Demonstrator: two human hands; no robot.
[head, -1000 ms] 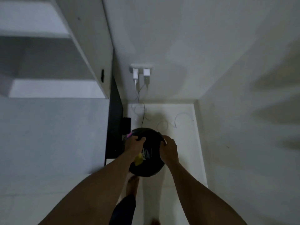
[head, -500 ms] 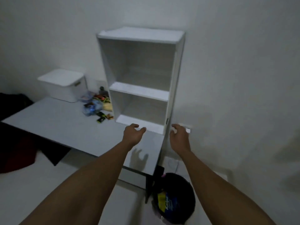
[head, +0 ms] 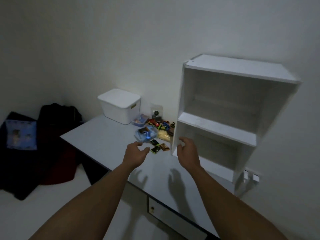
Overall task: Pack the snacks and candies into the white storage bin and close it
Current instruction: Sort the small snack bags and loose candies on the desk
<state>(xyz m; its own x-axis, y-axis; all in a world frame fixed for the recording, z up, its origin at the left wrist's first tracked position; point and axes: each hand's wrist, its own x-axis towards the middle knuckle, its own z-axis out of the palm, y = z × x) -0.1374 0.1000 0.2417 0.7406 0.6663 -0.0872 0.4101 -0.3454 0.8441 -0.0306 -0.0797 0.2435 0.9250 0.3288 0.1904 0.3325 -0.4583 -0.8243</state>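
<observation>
Since half a second ago the view has swung to the left: the white two-compartment shelf unit point(head: 225, 118) now stands at 3 o'clock of the picture instead of the centre, the black round bag on the floor is gone from sight, and both hands have come nearer to the pile of snacks.

On the pale grey table top point(head: 107, 141) the white plastic storage bin point(head: 121, 106) stands at 11 o'clock from the hands, near the wall, with its white lid point(head: 119, 98) resting on it. Just beside the bin, toward 3 o'clock of it, lies the heap of small wrapped snacks and candies point(head: 155, 129): a clear bluish packet, a pale yellow packet, and red, green and dark wrappers. Some touch each other; finer detail is too blurred to tell. Two or three small dark wrappers point(head: 158, 147) lie a little apart, closest to the hands.

The left hand point(head: 136, 155) hovers above the table with fingers half curled and spread, holding nothing, near these loose wrappers but not touching them. The right hand point(head: 187, 151) is also empty, fingers loosely bent, in front of the lower left corner of the shelf unit; I cannot tell if it touches the edge.

Dark clothes point(head: 43, 135) lie on the floor at 9 o'clock
</observation>
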